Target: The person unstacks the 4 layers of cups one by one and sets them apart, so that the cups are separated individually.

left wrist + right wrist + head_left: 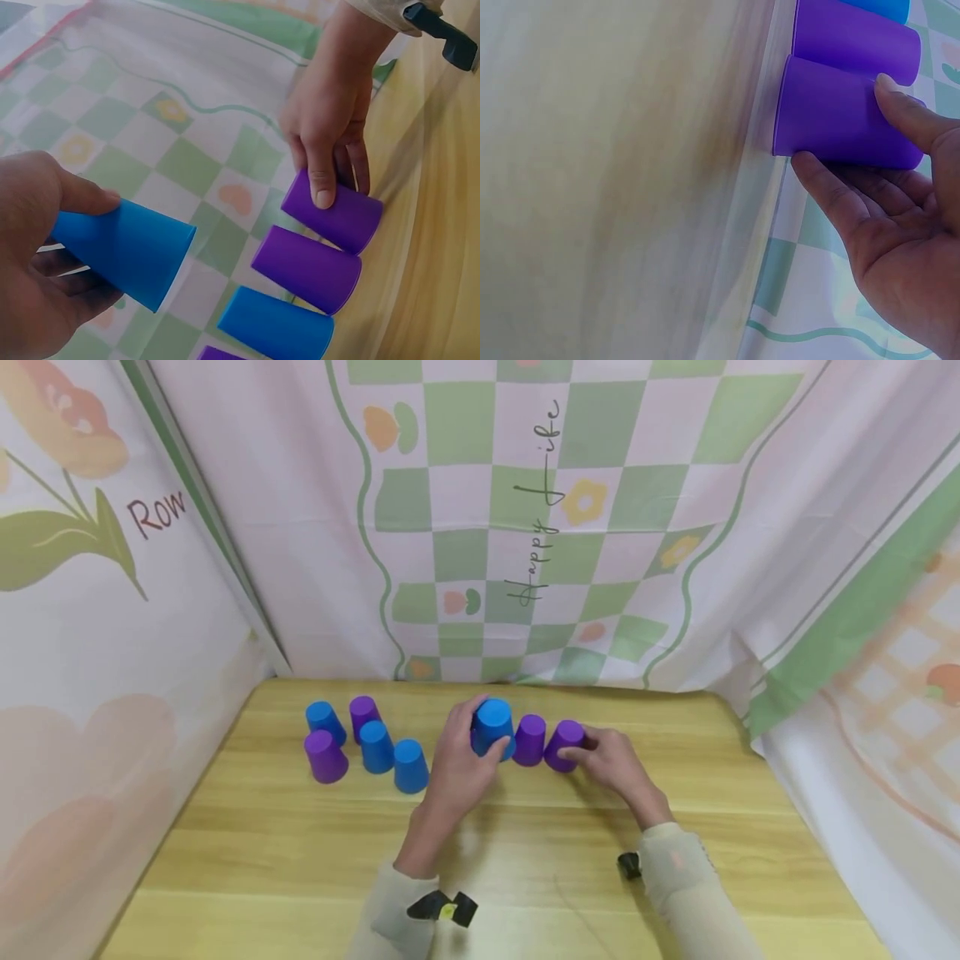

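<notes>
My left hand (463,760) holds an upside-down blue cup (495,727) between thumb and fingers, raised above the table. In the left wrist view this blue cup (127,255) is apart from the row of standing cups. My right hand (611,764) grips the purple cup (564,746) at the right end of that row, thumb on one side and fingers on the other. Beside it stands another purple cup (529,741). A blue cup (276,324) and part of a further purple cup (217,353) follow in the row; the left hand and its cup mostly hide them in the head view.
Left on the wooden table (285,860) stand more upside-down cups: a front purple cup (326,757), a rear purple cup (364,718) and several blue cups (377,747). A patterned curtain (525,527) hangs behind the table's far edge, with more cloth at both sides.
</notes>
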